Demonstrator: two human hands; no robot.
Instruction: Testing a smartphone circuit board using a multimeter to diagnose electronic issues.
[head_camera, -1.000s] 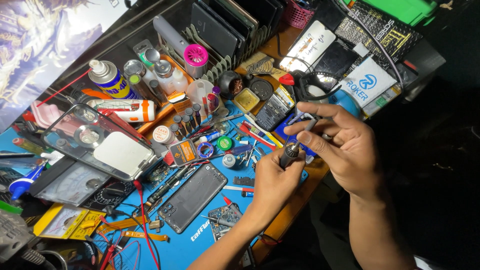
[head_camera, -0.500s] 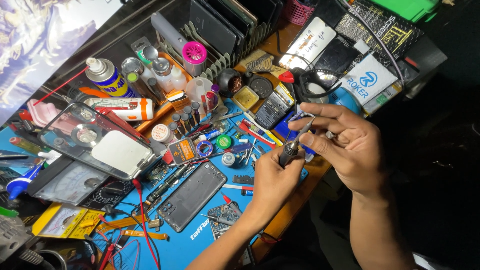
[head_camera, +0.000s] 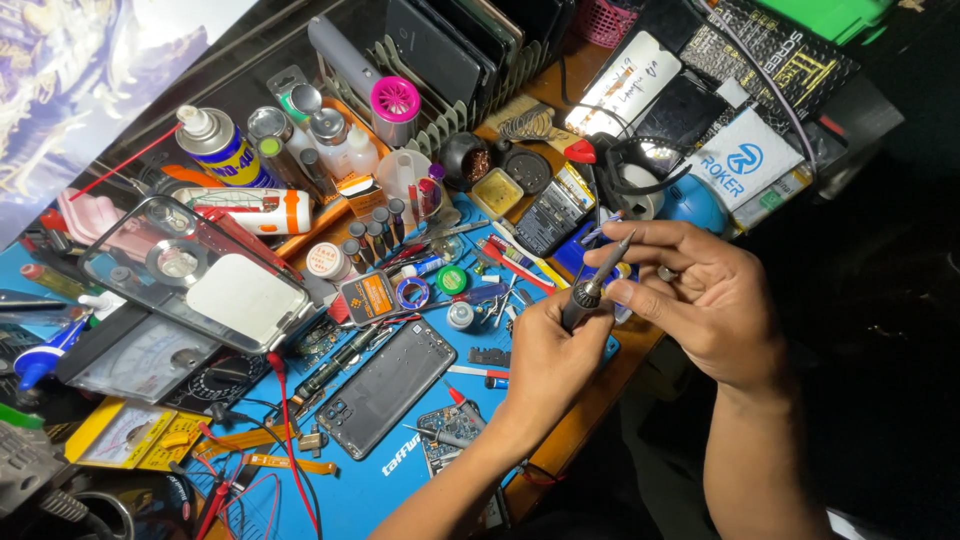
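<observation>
A: Left hand (head_camera: 548, 352) grips the screwdriver (head_camera: 596, 283) upright; right hand (head_camera: 700, 290) pinches its top.

B: Phone (head_camera: 388, 385) lies left of that fist, tweezers (head_camera: 440, 435) below, nothing between.

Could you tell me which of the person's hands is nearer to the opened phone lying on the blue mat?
Left. The left hand grips a screwdriver just right of the opened phone. The right hand is farther right, past the mat's edge, pinching the screwdriver's tip.
</observation>
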